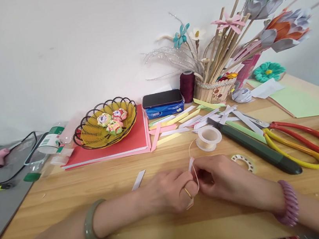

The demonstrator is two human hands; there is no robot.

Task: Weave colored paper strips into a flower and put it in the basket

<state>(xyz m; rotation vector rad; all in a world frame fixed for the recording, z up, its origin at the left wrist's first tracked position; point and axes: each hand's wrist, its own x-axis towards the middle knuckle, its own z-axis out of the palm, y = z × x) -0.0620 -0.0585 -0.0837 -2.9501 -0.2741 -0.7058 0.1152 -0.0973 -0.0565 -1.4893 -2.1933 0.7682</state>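
Two hands meet: we see the left hand (172, 191) curled tight on a paper strip (191, 165), long axis roughly one-to-seven, the right hand (222, 176) equally near at three o'clock, fingers bent, hold hidden, with thread (197, 181) beside it.

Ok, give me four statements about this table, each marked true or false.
1. A thin cream thread runs from the white plastic spool down between the left hand and right hand. True.
2. A purple coiled bracelet circles the left wrist. False: a pale green bangle does.
3. Three multicoloured rosettes sit in the yellow woven basket. True.
4. The red and yellow handled scissors are in the right hand. False: they lie on the wooden table.
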